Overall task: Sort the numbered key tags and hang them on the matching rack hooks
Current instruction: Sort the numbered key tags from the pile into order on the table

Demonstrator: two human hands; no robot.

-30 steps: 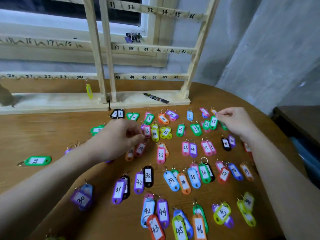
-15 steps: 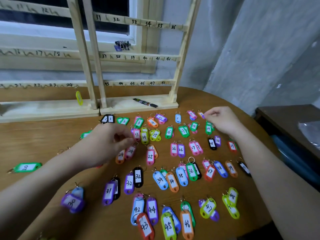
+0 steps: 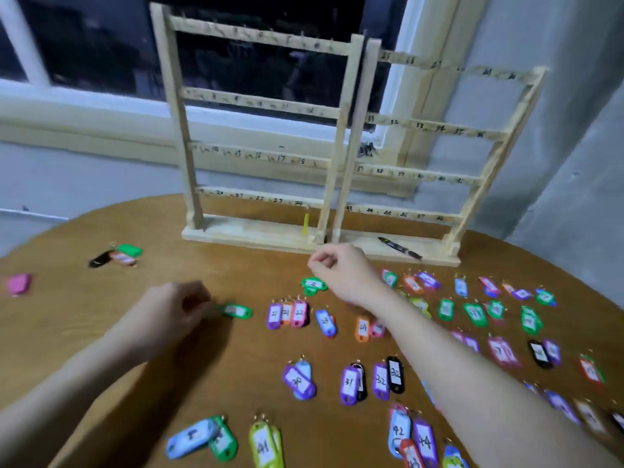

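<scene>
Two wooden racks stand at the back of the table, the left rack [image 3: 260, 155] and the right rack [image 3: 418, 174], with numbers written on their rails. A yellow tag [image 3: 306, 225] hangs low on the left rack. Several numbered key tags [image 3: 381, 380] lie spread over the table. My left hand [image 3: 172, 310] pinches the ring end of a green key tag [image 3: 237, 311] that lies on the wood. My right hand [image 3: 339, 270] hovers in front of the rack base, fingers curled and thumb against forefinger, just above a green tag marked 2 [image 3: 314, 284]. Blur hides whether it holds anything.
A black marker pen [image 3: 400, 248] lies on the right rack's base. At the far left of the round wooden table [image 3: 84, 336] lie a pink tag [image 3: 19, 284] and a small group of black, orange and green tags [image 3: 114, 256]. A window and grey wall stand behind.
The view has swung left and up. My right hand has left the far-right tags and crossed to the rack base. My left hand has moved left onto a green tag.
</scene>
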